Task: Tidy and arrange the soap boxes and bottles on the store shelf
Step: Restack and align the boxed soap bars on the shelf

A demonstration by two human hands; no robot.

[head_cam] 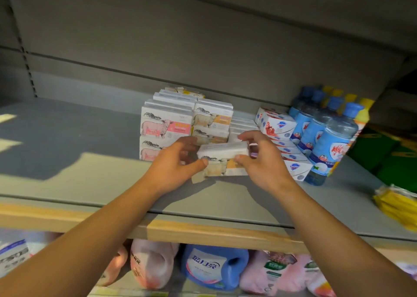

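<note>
On the lower shelf, nearest the camera, stand soft pink refill pouches (pixel 155 265) and a blue plastic jug (pixel 214 266) with a moulded handle and a white label in Chinese characters; the print is too blurred to read further. A pale wooden strip (pixel 203 231) edges the grey metal shelf (pixel 90 183) above.

Over that shelf both bare forearms reach in. The left hand (pixel 178 163) pinches the left end of a soap box (pixel 222 161) with thumb in front and fingers curled behind; the right hand (pixel 264 161) grips its right end, thumb below and fingers over the top. The box is rectangular cardboard, white on top, with a cream-and-orange sheep drawing on its front — held tilted just above the shelf surface, in front of the stacks.

Behind it sit stacked cartons: pink sheep boxes (pixel 165 127) on the left, orange sheep boxes (pixel 213 118) beside them, their small lettering unreadable. To the right a sloping row of white boxes with red print and a blue shield logo (pixel 277 125) leans against clear blue-capped bottles (pixel 329 138) with blue labels bearing red characters. Yellow-capped bottles (pixel 361 113) stand behind those.

At the far right edge lie yellow packets (pixel 397 206) and green packs (pixel 397 159), both blurred.
</note>
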